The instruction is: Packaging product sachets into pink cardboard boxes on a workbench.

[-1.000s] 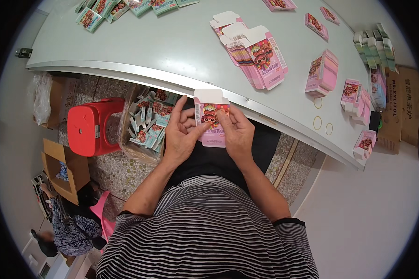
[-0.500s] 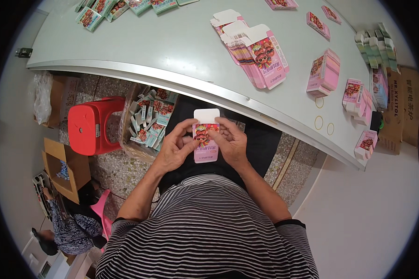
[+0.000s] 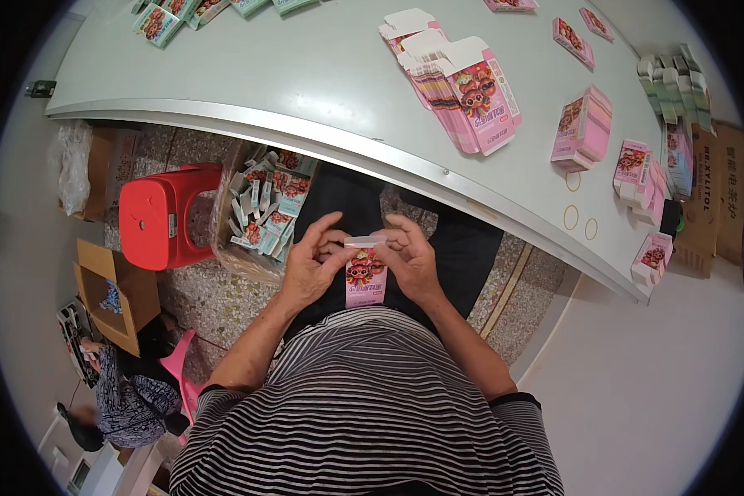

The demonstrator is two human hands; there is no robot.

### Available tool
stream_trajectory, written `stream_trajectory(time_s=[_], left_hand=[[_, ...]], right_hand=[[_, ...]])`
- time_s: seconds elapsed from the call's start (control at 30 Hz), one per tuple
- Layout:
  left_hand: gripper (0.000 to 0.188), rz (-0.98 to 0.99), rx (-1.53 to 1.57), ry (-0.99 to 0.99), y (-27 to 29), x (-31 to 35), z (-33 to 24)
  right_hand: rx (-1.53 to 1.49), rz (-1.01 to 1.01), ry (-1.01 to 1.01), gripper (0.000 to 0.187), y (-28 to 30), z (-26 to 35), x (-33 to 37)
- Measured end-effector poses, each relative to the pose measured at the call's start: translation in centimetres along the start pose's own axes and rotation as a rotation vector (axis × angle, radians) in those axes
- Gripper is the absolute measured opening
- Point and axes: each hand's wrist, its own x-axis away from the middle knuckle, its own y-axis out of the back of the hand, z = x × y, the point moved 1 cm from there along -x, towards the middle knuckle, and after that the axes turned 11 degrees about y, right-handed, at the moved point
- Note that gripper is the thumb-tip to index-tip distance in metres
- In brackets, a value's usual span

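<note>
a pale table (image 3: 289, 78) spreads beyond the fingertips, its metal edge curving across in front of both hands. a striped shirt (image 3: 364, 405) fills the near side, below the fingers. far to the left of the fingers and nearer the body is another person (image 3: 136, 405) in dark patterned clothing, beside a pink chair (image 3: 178, 364). left of the fingers, on the speckled floor, stands a red stool (image 3: 145, 223); between it and the left fingers is a box (image 3: 233, 258) filled with small green-and-white cartons. on the table, ahead and to the right of the fingers, lies a fanned pile of flat pink cartons (image 3: 484, 103), with a pink stack (image 3: 583, 128) farther right. the left hand (image 3: 306, 273) and the right hand (image 3: 412, 264) grasp a pink carton (image 3: 365, 285) between them, pinching its upper end from either side, thumbs toward the middle, index fingers raised and bent. the carton hangs below the fingertips, its lower end next to the shirt. a narrow white flap (image 3: 365, 241) runs between the thumbs. right of the fingers, on the table, lie thin yellow rings (image 3: 564, 217).
</note>
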Motion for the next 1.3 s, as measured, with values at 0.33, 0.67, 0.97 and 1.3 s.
stream_trajectory(time_s=[0.33,0.67,0.97,1.3], left_hand=[[0.014,0.041,-0.175,0.026,0.0,0.4,-2.5],[0.013,0.073,-0.143,0.132,-0.1,0.2,-2.8],[0.024,0.159,-0.283,0.12,0.4,0.8,-3.5],[0.021,0.148,-0.223,0.089,0.2,0.7,-1.9]], right_hand=[[0.171,0.139,-0.172,0.018,1.0,1.3,-1.1],[0.188,0.18,-0.168,0.019,0.9,1.9,-1.4],[0.23,0.244,-0.09,0.02,1.8,1.2,-1.0],[0.316,0.386,-0.06,0.021,1.8,3.0,-1.6]])
